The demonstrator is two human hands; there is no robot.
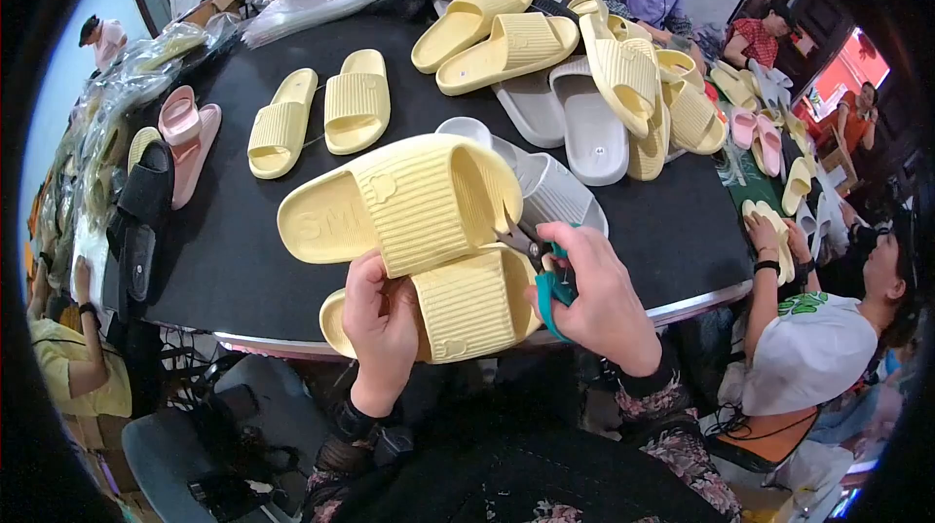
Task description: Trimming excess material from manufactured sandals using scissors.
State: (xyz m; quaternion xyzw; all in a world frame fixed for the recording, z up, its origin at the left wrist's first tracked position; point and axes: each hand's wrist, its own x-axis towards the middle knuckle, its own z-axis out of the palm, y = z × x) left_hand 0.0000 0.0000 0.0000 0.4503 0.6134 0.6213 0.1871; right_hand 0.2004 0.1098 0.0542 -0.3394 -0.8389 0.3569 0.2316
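Observation:
My left hand [382,323] is closed on a pair of pale yellow ribbed slide sandals, gripping them where the two straps meet. The upper yellow slide [414,202] lies tilted with its sole facing up toward me at the heel. Below it, the lower yellow slide [467,309] is partly hidden by my fingers. In my right hand [599,294] are small scissors [548,281] with teal handles. Their dark blades are parted at the toe opening of the upper slide, by its strap edge. Whether they touch the material I cannot tell.
On the black table [234,270] stand two yellow slides [355,102] beyond my hands. A heap of yellow slides [506,51] and grey slides [594,124] lies behind. Pink and black slides [143,216] and plastic bags [161,51] are at left. Several people work around the table.

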